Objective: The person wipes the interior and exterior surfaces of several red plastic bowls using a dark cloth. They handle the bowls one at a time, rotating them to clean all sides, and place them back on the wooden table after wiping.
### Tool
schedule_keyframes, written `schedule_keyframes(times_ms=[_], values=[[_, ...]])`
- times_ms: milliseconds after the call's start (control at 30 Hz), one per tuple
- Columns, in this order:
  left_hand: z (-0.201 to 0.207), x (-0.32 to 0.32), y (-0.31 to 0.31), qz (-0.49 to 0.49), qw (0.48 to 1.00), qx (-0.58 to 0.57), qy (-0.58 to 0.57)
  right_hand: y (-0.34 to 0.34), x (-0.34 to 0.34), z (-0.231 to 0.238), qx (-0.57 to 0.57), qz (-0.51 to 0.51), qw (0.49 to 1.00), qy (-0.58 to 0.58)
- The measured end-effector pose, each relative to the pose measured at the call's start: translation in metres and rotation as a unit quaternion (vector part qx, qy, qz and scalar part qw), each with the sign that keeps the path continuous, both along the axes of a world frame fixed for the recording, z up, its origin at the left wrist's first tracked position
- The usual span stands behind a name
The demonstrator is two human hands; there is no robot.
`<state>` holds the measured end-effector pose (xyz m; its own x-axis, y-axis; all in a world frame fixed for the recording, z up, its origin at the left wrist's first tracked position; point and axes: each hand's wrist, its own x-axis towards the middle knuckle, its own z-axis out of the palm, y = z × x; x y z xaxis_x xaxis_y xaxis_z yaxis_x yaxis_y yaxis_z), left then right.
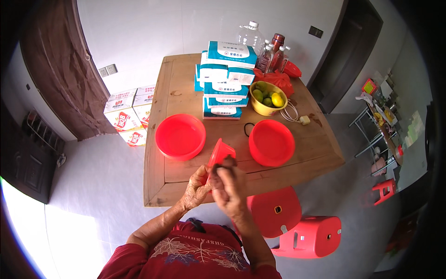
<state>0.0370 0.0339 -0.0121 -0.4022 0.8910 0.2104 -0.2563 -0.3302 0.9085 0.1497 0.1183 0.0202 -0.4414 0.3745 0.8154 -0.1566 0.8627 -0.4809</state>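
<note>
The work in hand looks like wiping a small red plastic bowl (pixel 223 149), and it seems to be midway: the bowl is off the wooden table (pixel 179 95), tilted steeply onto its side above the near edge, between two other red bowls. The left hand (pixel 195 187) is closed on the bowl's lower left side, with the thumb and fingers pinching its wall. The right hand (pixel 228 189) is curled round a dark brown bundle pressed up to the bowl; motion blurs it, so I can only say it is probably a cloth.

The left red bowl (pixel 180 136) stands upright by the table's left edge, up from the near left corner. The right red bowl (pixel 272 142), also upright, sits toward the near edge, right of the held one. Neither is touched by a hand, and their surfaces do not show whether they have been wiped, so that part of the count stays open. What is left for certain is to finish this bowl and set it down.

Toward the far edge, the stacked tissue packs (pixel 226 89) and the yellow bowl (pixel 265 110) of citrus fruit (pixel 277 99) stand apart from the hands.
</note>
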Motion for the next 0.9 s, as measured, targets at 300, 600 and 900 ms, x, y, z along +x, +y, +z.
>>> schedule_keyframes(times_ms=[300,600,900], values=[[-0.002,-0.015,-0.029,-0.154,0.987,-0.048,0.011,-0.002,-0.024,0.027,-0.03,-0.065,0.997,-0.01],[-0.003,-0.004,-0.038,-0.058,0.989,-0.128,0.04,0.036,-0.03,0.017,-0.236,-0.079,0.963,-0.106],[-0.006,-0.015,-0.048,-0.133,0.989,0.035,-0.052,-0.039,-0.017,0.017,0.102,-0.066,0.99,-0.067]])
